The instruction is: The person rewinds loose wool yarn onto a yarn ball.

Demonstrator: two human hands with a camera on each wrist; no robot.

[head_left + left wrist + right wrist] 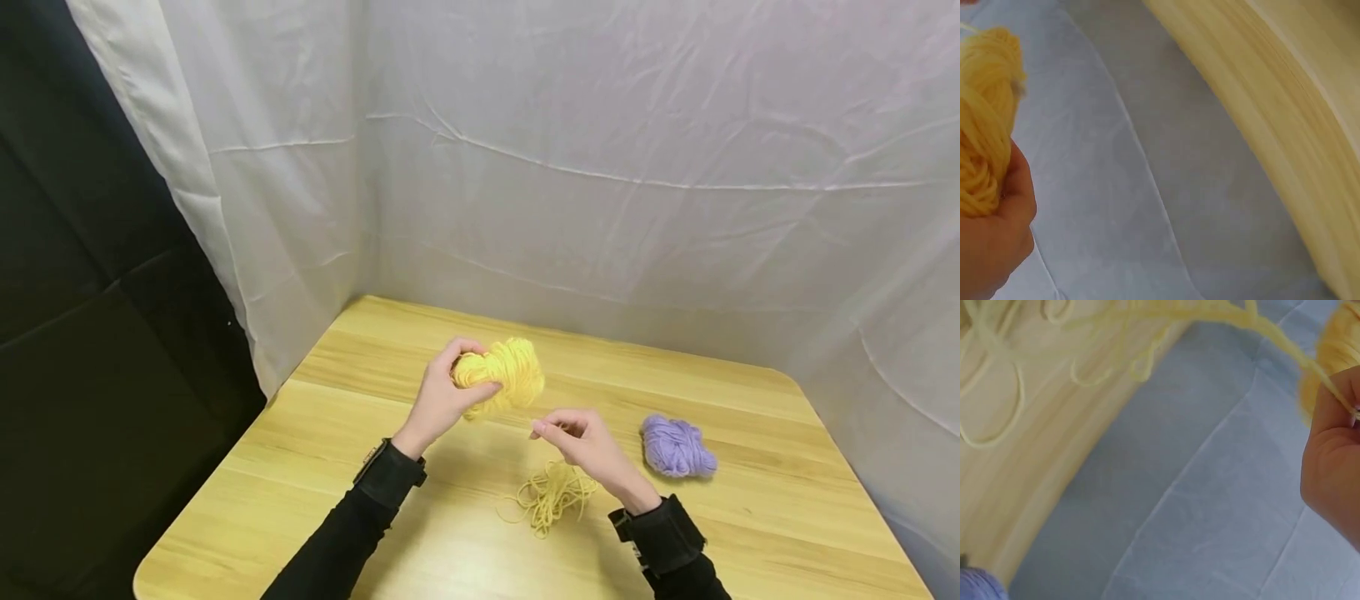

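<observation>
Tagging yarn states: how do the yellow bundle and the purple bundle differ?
The yellow bundle is gripped in the left hand above the table; the purple bundle lies on it, untouched. The yellow bundle trails a strand pinched by the right hand, with loose yellow loops below; the purple bundle shows no loose strand. Both are small, soft yarn bundles.

Around the left hand (pixel 442 398), gripping the yellow yarn bundle (pixel 504 372) above the wooden table (pixel 300 467), bare tabletop lies open to its left and toward the person. Below the right hand (pixel 588 442) a loose yellow strand pile (pixel 551 493) covers the table, and just beyond it a purple yarn ball (pixel 677 447) blocks the way. The white cloth backdrop (pixel 600 167) closes the far side.
</observation>
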